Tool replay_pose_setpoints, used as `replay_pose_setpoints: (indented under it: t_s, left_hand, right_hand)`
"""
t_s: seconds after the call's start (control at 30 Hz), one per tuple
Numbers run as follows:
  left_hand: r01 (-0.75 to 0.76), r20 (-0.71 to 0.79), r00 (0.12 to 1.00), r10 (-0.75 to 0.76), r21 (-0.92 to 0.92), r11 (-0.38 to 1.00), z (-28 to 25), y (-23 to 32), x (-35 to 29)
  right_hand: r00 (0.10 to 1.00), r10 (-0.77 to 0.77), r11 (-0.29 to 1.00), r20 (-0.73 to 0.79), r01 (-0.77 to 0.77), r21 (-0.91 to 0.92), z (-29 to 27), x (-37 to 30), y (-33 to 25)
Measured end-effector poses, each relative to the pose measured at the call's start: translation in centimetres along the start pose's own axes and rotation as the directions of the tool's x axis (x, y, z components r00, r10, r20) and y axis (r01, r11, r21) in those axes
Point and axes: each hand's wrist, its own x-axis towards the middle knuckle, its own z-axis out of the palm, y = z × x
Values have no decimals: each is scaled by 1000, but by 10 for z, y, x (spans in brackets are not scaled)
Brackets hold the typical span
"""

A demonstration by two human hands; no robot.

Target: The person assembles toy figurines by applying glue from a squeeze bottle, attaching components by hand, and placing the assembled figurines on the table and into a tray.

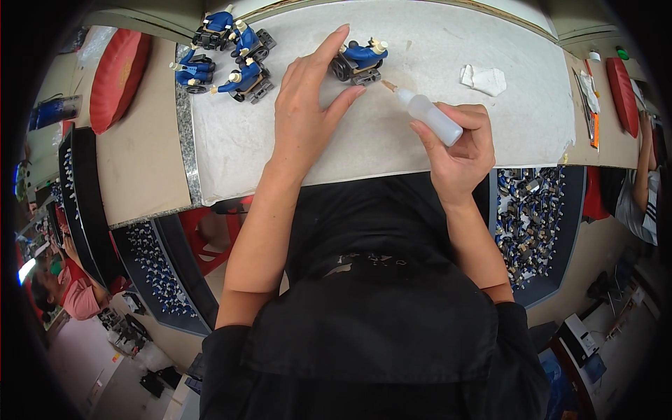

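Note:
My left hand [306,98] is open beside a small blue-clad figurine [364,54] seated on a dark wheeled base. Its thumb and forefinger are spread on either side of the figurine; I cannot tell whether they touch it. Held in my right hand [462,150] is a translucent white squeeze bottle [435,119], tilted with its thin brownish tip pointing up and left, a little short of the figurine's base. Several similar figurines [241,78] stand grouped at the far left of the white sheet [420,42].
Crumpled white tissue [484,80] lies on the right. Red trays [120,80] sit at both sides, with an orange-handled tool [594,129] at the right. Grey bins hold many small blue parts, one at the right [530,224], one at the left [154,269]. Other people are at both edges.

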Motion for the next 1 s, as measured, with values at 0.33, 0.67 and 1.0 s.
replay_pose_setpoints:
  t_s: [0.33,0.67,1.0]
  left_hand:
    - [-18,18,1000,18,34,999,-2,0,0]
    - [-23,9,1000,23,23,999,0,-1,-1]
    - [-13,8,1000,13,22,1000,0,-2,-1]
  right_hand:
    - [1000,-13,999,17,14,-33,1,0,-2]
    - [998,-44,996,38,46,-78,1,1,-2]
    - [998,-34,997,54,37,-64,-1,0,-2]
